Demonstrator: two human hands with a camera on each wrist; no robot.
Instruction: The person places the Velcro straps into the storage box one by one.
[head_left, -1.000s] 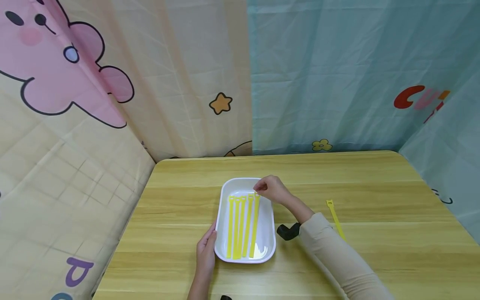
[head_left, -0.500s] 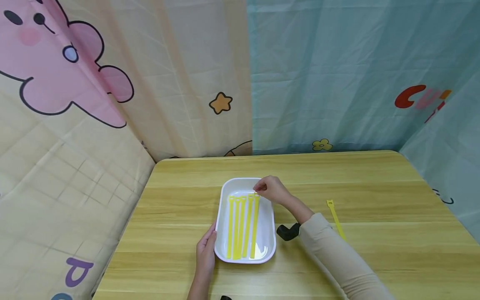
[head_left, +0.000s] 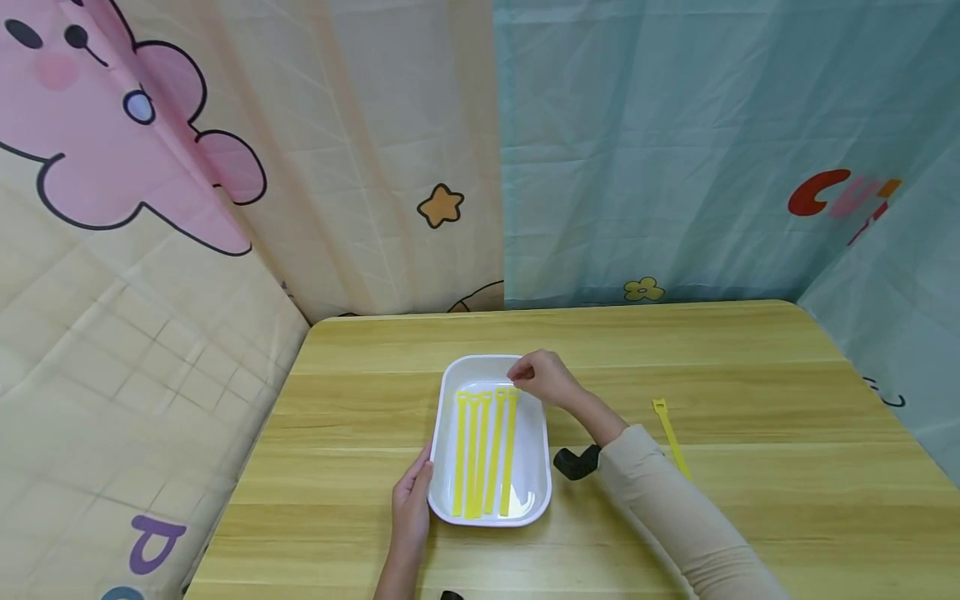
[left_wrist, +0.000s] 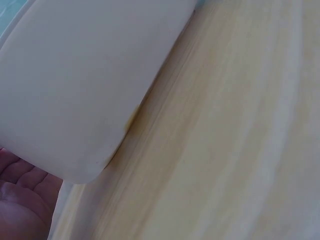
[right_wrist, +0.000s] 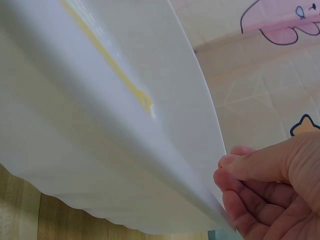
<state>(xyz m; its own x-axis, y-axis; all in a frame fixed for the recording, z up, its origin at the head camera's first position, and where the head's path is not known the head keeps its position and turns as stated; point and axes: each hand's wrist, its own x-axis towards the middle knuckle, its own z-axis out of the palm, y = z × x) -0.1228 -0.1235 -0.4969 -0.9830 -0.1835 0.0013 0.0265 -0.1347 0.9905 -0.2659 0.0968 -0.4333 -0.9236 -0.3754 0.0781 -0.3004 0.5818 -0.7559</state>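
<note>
A white tray (head_left: 531, 475) lies on the wooden table in the head view. Several yellow cable straps with slotted heads lie side by side in it, roughly lengthwise. My left hand (head_left: 412, 500) holds the tray's left side near the front corner, with the thumb along the rim. Over the tray's far right corner is my right hand (head_left: 546, 379), just beyond the head of the rightmost strap (head_left: 510, 454). In the right wrist view its fingers curl and the thumb meets a fingertip, with nothing seen between them. A strap end (right_wrist: 145, 100) lies apart from that hand inside the tray.
Another yellow strap (head_left: 671, 437) lies on the table (head_left: 780, 383) to the right, partly behind the beige sleeve (head_left: 675, 508). A black object (head_left: 577, 463) sits at the right wrist. Printed curtains (head_left: 390, 167) stand behind the table and at its sides.
The rightmost strap has shifted very slightly, and its head now shows apart from my right fingertips, which were at it before. The tray and my left hand keep their places.
</note>
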